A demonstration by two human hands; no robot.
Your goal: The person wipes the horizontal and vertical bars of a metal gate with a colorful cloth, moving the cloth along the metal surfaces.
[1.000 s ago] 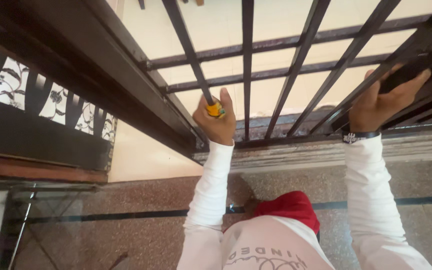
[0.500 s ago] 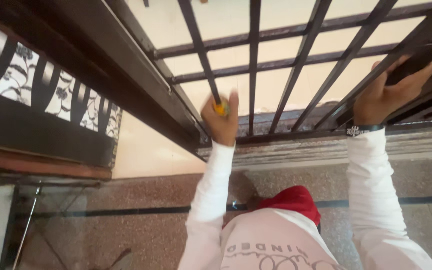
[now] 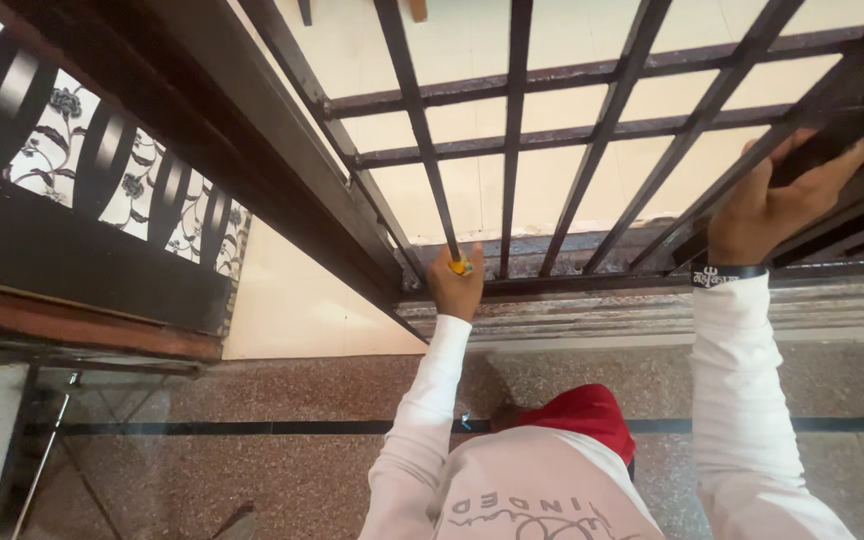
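A dark metal window grille (image 3: 592, 130) of upright and cross bars fills the upper view, set above a worn stone sill (image 3: 652, 310). Below lies a speckled reddish floor (image 3: 252, 460). The right hand (image 3: 767, 205) reaches up with its fingers wrapped tight round a slanting bar at the grille's right side. The left hand (image 3: 455, 285) is closed on a small yellow tool (image 3: 461, 266), pressed to the foot of an upright bar just above the sill.

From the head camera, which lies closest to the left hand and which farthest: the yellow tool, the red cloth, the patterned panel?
From the left hand:
1. Yellow tool, gripped in it at the bars.
2. Red cloth, below, to the right.
3. Patterned panel, far left.
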